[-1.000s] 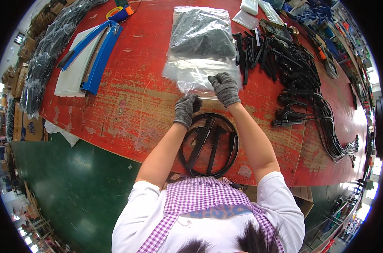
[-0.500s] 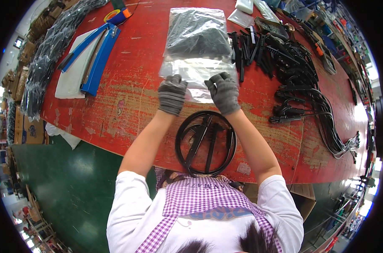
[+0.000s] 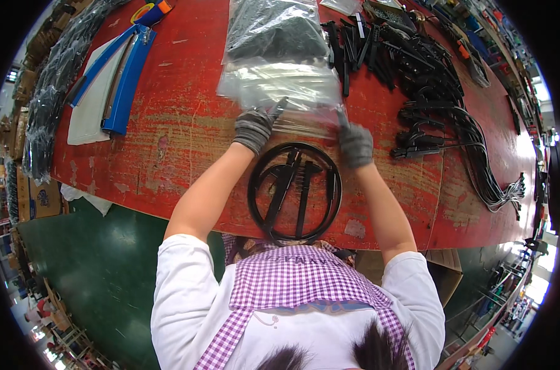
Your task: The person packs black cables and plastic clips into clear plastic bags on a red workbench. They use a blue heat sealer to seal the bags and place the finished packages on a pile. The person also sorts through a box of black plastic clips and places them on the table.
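A stack of clear plastic bags [image 3: 280, 83] lies in front of me, its near edge loose and glossy. My left hand [image 3: 253, 129], in a grey striped glove, is closed at the near left edge of the top bag, one finger stretched along the film. At the near right corner is my right hand [image 3: 356, 145], also gloved; motion smears its fingers, so its hold on the film is unclear. Between my forearms and close to my body, a black ring-shaped coil [image 3: 250, 192] lies on the table, with a black pump-like part [image 3: 282, 191] and a slim black bar [image 3: 303, 200] inside it.
On the red worn table [image 3: 187, 135], a blue-framed cutter or sealer [image 3: 128, 86] stands at left beside a tape roll [image 3: 151, 13]. Black plastic parts [image 3: 369, 52] and a bundle of cables [image 3: 483, 166] lie at right. Bagged black goods [image 3: 45, 117] line the far left.
My right hand has moved right, toward the bag's corner, and the left has stretched a finger out along the film. The whole view has shifted slightly.
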